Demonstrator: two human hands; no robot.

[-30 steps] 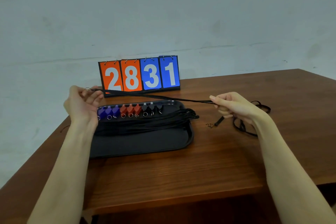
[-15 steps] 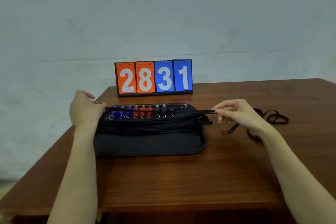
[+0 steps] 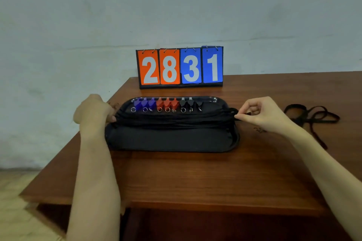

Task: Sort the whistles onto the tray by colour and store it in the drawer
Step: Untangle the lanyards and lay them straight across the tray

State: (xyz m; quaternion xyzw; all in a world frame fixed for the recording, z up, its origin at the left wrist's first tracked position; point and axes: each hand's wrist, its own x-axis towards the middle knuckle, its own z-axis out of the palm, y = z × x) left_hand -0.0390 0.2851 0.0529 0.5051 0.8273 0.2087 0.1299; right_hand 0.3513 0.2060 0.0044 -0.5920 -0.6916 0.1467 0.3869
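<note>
Nine whistles sit in a row along the far edge of the black tray (image 3: 172, 141): three blue whistles (image 3: 145, 103) at the left, three red whistles (image 3: 167, 102) in the middle and three black whistles (image 3: 191, 102) at the right, each with a small metal ring toward the viewer. Their black lanyards (image 3: 174, 121) lie bundled lengthwise across the tray's middle. The left hand (image 3: 94, 110) is curled over the bundle's left end at the tray's rim; its fingertips are hidden, so whether its grip actually holds the cords cannot be told. The right hand (image 3: 262, 113) pinches the bundle's right end between thumb and forefinger, just past the tray's right rim. The main risk, in my judgement, is the cords themselves: they are probably clipped to the whistles, so a tug on either end could drag whistles out of line and mix the colour groups. The right-end loop overhangs the rim and could snag on the drawer or pull the bundle off when the tray is lifted. Another loose black lanyard (image 3: 311, 117) lies on the wooden surface (image 3: 195, 178) to the right, apart from the tray, and may get left behind. The scoreboard (image 3: 180, 67) stands close behind the tray, so a careless lift could knock it over.
</note>
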